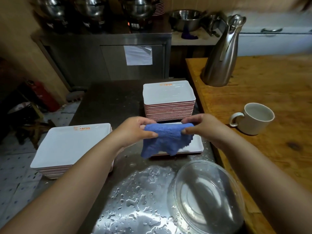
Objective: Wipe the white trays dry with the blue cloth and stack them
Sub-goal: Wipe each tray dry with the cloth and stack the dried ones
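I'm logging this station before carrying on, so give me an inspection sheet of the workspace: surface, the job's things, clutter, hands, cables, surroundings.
Surface: steel counter, water droplets pooled at the near end.
Job's things: blue cloth held above a low tray stack; tall tray stack behind; left tray stack at the counter edge.
Clutter: clear glass bowl, white mug, steel jug.
Hands: left hand and right hand each pinch the cloth's top edge.
Cables: nothing seen.
Surroundings: wooden table, steel cabinet, fire extinguisher.
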